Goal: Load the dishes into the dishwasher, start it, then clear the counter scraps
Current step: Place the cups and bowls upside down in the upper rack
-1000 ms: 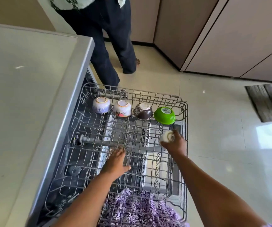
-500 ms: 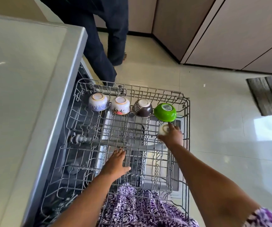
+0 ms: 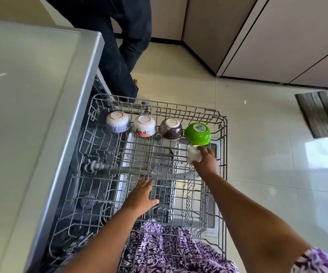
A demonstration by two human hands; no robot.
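Grey wire forms the pulled-out dishwasher rack (image 3: 223,174), which is seen from above beside a pale counter (image 3: 27,107) on the left. Four bowls are set upside down in a row along the far edge of the rack: a white and blue bowl (image 3: 117,122) at the left, a white bowl with red flowers (image 3: 144,126) beside it, a brown patterned bowl (image 3: 170,128) next, and a green bowl (image 3: 198,133) at the right. A dark label with white print is stuck on the green bowl's base, but its writing is too small to be read; faint marks on the other bases cannot be read either.

A small white cup (image 3: 194,154) is held by the right hand (image 3: 206,161) just near of the green bowl, at the rack's right side; the fingers are curled round it. Whether the cup touches the wires cannot be told. The left hand (image 3: 140,196) is laid flat on the rack's middle wires, fingers straight and slightly spread, with nothing held.

Purple and white patterned cloth (image 3: 169,251) is seen through the near end of the rack. Dark trousers (image 3: 119,46) of another person are seen at the far side, on a tiled floor (image 3: 267,194) with a mat (image 3: 317,113) at the right.
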